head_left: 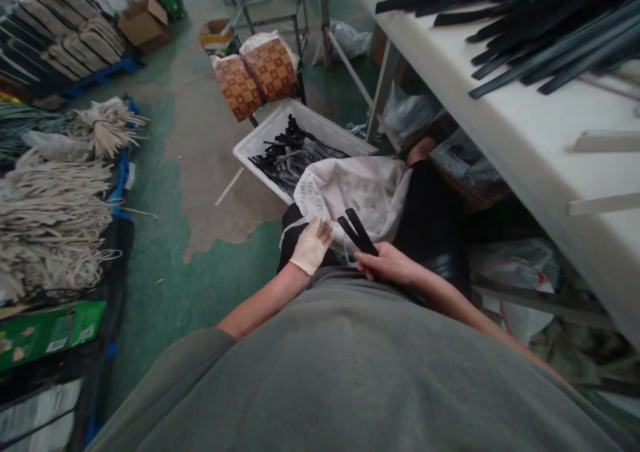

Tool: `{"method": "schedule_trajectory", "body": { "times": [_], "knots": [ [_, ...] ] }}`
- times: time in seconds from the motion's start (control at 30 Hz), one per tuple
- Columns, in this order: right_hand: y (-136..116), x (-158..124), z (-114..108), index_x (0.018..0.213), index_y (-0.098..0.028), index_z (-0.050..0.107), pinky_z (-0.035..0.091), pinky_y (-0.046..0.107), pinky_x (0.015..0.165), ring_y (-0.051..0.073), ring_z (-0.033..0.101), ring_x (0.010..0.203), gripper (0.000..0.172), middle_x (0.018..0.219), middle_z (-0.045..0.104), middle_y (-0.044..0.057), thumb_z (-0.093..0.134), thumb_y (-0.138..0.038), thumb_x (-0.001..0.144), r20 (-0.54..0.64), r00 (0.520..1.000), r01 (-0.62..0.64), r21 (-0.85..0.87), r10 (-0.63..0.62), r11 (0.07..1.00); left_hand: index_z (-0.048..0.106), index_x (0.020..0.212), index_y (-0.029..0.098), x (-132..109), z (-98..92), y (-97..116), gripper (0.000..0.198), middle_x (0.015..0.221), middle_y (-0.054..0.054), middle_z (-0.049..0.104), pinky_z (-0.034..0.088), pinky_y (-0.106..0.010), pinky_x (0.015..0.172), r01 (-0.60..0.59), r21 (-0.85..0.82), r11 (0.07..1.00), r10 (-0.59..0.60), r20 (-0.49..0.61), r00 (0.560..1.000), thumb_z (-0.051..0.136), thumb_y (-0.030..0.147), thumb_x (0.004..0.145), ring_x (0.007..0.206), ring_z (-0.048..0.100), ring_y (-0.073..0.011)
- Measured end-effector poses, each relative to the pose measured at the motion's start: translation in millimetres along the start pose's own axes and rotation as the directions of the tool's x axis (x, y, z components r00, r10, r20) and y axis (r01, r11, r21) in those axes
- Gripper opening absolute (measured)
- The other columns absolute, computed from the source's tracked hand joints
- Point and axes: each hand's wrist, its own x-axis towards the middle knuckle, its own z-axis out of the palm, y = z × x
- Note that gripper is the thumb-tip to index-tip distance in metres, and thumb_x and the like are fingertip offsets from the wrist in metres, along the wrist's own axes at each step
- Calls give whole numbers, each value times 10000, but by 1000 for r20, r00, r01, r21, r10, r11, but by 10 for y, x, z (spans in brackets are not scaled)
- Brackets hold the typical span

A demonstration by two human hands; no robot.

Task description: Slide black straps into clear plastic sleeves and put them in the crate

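My right hand (387,263) is closed around black flat strips (356,232), whose two free ends fan apart toward the upper left. To the left is my left hand (313,245) in a pale glove, its thumb and fingers slightly apart and nothing clearly visible between them. Both hands are above my lap, near a white woven sack (365,182) with dark printing that lies across my legs. Just beyond the sack, a white plastic crate (243,149) contains many black strips (295,155), some under clear film.
At the right, a white table (505,125) bears a pile of black strips (545,25). Bundles of beige cord (55,225) lie on a blue pallet (123,179) at the left. A checkered roll (257,75) rests behind the crate. Plastic bags (515,265) sit under the table.
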Motion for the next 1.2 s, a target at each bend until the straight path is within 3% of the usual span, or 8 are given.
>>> {"method": "schedule_trajectory", "body": {
  "times": [0.43, 0.67, 0.77, 0.83, 0.9, 1.0, 1.2],
  "knots": [
    [11, 264, 67, 681, -143, 602, 295, 185, 359, 53, 393, 356, 397, 500, 580, -5, 565, -492, 865, 37, 998, -46, -69, 48, 997, 642, 801, 170, 50, 138, -75, 233, 824, -8, 701, 462, -251, 757, -63, -71, 996, 69, 95, 993, 782, 348, 743, 774, 659, -129],
    [-6, 374, 46, 690, -145, 593, 259, 188, 342, 53, 364, 328, 382, 464, 553, -21, 551, -482, 866, 92, 992, -83, 2, 83, 997, 636, 798, 168, -7, 92, -195, 286, 817, -13, 698, 479, -257, 730, -6, -19, 1000, 8, 144, 990, 832, 339, 679, 769, 664, -138],
    [-84, 380, 11, 804, -146, 611, 290, 193, 362, 58, 379, 342, 360, 531, 598, -18, 516, -484, 883, 95, 995, -43, 15, 42, 999, 641, 795, 160, -14, 81, -195, 275, 788, -17, 689, 464, -245, 669, 20, 35, 999, -25, 134, 991, 827, 332, 688, 717, 648, -132],
    [-155, 298, -45, 880, -152, 625, 363, 202, 423, 74, 455, 397, 355, 609, 647, -1, 478, -475, 908, 81, 996, 38, -77, -32, 996, 639, 787, 157, 6, 58, -141, 255, 777, -21, 684, 461, -238, 662, 14, 13, 1000, -15, 85, 996, 804, 340, 721, 708, 639, -127],
    [-220, 165, -118, 843, -166, 626, 420, 217, 500, 102, 546, 474, 319, 628, 663, 8, 485, -443, 913, 38, 996, 86, -271, -78, 959, 637, 792, 166, 23, 16, -68, 229, 795, -18, 686, 462, -224, 672, -8, -55, 998, 9, 15, 1000, 777, 344, 756, 732, 639, -116],
    [-291, 10, -200, 720, -190, 583, 431, 232, 529, 131, 607, 514, 321, 587, 652, 9, 486, -422, 919, -59, 996, 30, -512, -70, 858, 641, 806, 179, -4, -51, -25, 205, 815, -6, 682, 458, -212, 672, 1, -129, 992, -4, -28, 1000, 767, 336, 771, 743, 632, -101],
    [-444, 165, -94, 730, -203, 561, 425, 245, 512, 137, 603, 476, 341, 577, 657, 11, 430, -435, 943, -127, 988, -4, -600, -90, 800, 664, 794, 169, -155, 17, -162, 251, 806, -24, 677, 469, -261, 763, 125, -82, 989, -121, 51, 991, 817, 348, 708, 777, 634, -133]
  ]
}}
